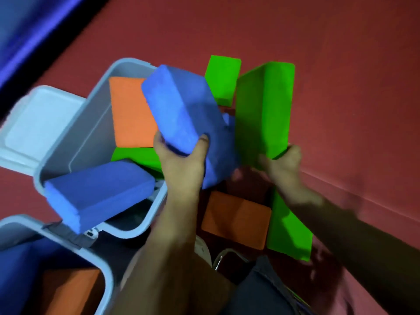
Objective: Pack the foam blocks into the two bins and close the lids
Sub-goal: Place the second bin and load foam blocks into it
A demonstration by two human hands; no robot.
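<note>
Head view, the only one I've got. My left hand [181, 155] is wrapped around the near end of a blue rectangular foam block [179, 110], thumb on one side and fingers on the other, holding it tilted up over the edge of the grey plastic bin [75, 142]. My right hand [284, 160] is pinching the bottom corner of a big green foam block [263, 110] that stands upright just beside the blue one. It's a bit motion-blurred there, but the fingers are clearly curled around the corner.

The bin's lid [38, 123] is flipped open to the far left. Inside there's an orange foam block [131, 114] standing against the wall, a green block lying under it [136, 158], and another blue foam block [100, 192] lying slanted over the near rim, half sticking out.

A second grey bin [91, 258] sits at bottom left, open, with an orange block [68, 289] and something blue inside.

On the red floor [341, 64] there's a smaller green block [222, 78] behind the big one, an orange block [236, 219] by my legs, and a green slab [291, 233] leaning next to it.
</note>
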